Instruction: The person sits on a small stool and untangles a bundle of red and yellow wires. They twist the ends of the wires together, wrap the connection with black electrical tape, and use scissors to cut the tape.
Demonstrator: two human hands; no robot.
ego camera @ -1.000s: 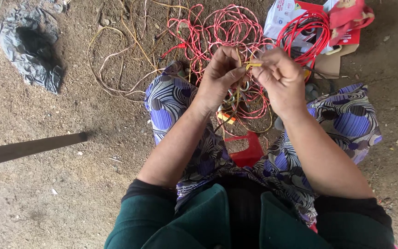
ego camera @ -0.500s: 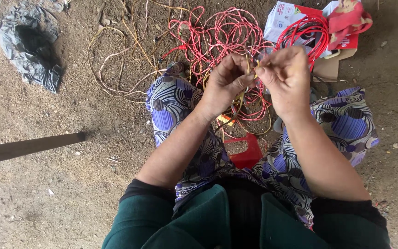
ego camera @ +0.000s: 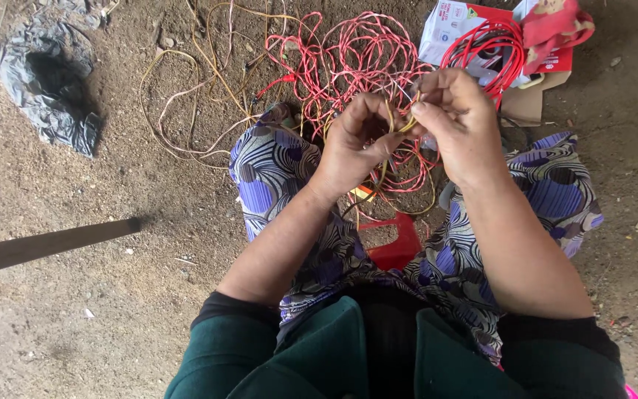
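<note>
Two Hands Pinch a Thin Yellow Wire

Both hands meet above the lap. The left hand (ego camera: 352, 144) is curled, with thumb and fingers pressed on a thin yellow wire (ego camera: 402, 125). The right hand (ego camera: 458, 122) pinches the same wire from the other side, fingertips close together. The wire sits right between the two hands, and more of it hangs down toward the lap.

It looks like the person is working on the end of the wire, maybe twisting or bending it. That is only a guess from how the fingers sit. A move like this needs a tight pinch and small, careful turns, so the thin wire does not slip out.

Just past the hands lies a big pile of red wire (ego camera: 356, 52) on the dirt floor (ego camera: 75, 295). Loose pale wire (ego camera: 186, 103) loops to its left. These loops lie close and could catch on the one being held. A red plastic piece (ego camera: 393, 247) rests between the knees on the patterned skirt (ego camera: 275, 170). A crumpled grey bag (ego camera: 46, 81) lies well apart to the left, and some boxes (ego camera: 459, 26) sit at the top right under a red wire coil (ego camera: 485, 48).
</note>
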